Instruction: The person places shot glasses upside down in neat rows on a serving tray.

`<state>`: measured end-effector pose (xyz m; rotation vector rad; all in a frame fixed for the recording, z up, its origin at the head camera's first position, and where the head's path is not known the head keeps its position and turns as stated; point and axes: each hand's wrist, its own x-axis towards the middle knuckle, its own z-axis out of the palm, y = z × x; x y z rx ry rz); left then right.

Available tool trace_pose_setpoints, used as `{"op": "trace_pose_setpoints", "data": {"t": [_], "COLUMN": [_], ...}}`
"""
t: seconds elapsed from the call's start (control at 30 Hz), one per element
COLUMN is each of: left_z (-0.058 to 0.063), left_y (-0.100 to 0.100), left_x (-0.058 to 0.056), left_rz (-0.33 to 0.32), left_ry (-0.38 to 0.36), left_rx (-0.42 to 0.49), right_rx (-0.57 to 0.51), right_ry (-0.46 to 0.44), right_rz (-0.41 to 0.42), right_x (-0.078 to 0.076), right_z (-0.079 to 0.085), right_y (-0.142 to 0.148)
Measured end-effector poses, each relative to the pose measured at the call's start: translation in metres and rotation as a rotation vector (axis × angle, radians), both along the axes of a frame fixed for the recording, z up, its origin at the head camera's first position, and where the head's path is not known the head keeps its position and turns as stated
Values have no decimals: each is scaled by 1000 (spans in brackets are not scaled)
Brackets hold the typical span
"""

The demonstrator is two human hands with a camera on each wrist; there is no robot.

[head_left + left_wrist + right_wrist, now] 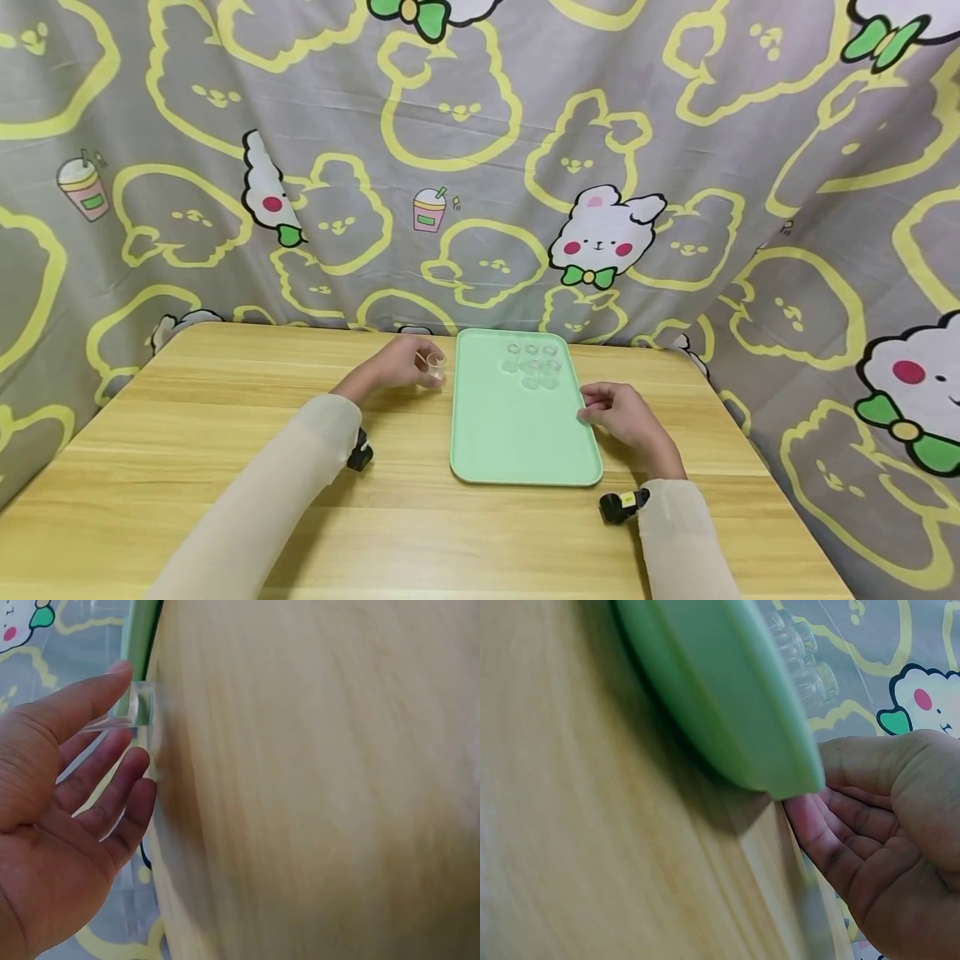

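Observation:
To the left of the light green tray (510, 433), my left hand (405, 362) pinches a small clear cup (436, 362) between thumb and fingers. In the left wrist view the see-through cup (140, 705) shows at the thumb tip, and the other fingers are loosely bent below it. My right hand (618, 412) grips the tray's right rim; in the right wrist view its thumb lies at the top of the green edge (780, 742) and a finger is under it. Several small clear cups (532, 350) stand in rows at the tray's far right part.
The tray lies on a wood-grain table (360, 517), its far end close to the table's back edge. Behind and to the right hangs a grey curtain (480, 192) with yellow cartoon outlines. Each wrist wears a small black camera (619, 506).

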<state>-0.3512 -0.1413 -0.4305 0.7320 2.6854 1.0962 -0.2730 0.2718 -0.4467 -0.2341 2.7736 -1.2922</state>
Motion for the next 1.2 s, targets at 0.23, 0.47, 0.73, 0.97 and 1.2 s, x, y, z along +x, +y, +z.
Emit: {"op": "trace_pose_setpoints", "data": {"t": [0.23,0.47,0.73,0.97,1.2], "left_z": [-2,-4,-6,-7,-6], "left_y": [-1,-2,0,0,0], "left_x": [-2,-6,-7,-7,-6], "left_rz": [1,-14,-12,1,16], "left_ry": [-19,-29,-38,-67,-88], "left_rx": [-3,-36,-23,6,12], "right_rx": [-12,-13,-11,-9,5], "right_ry": [-18,-22,-25,-15,-9], "right_rz": [-5,-7,-6,-9,-12], "right_x": [0,0,1,0,-1], "right_z": [2,3,2,1,-1], "right_y": [-1,-1,0,0,0]}}
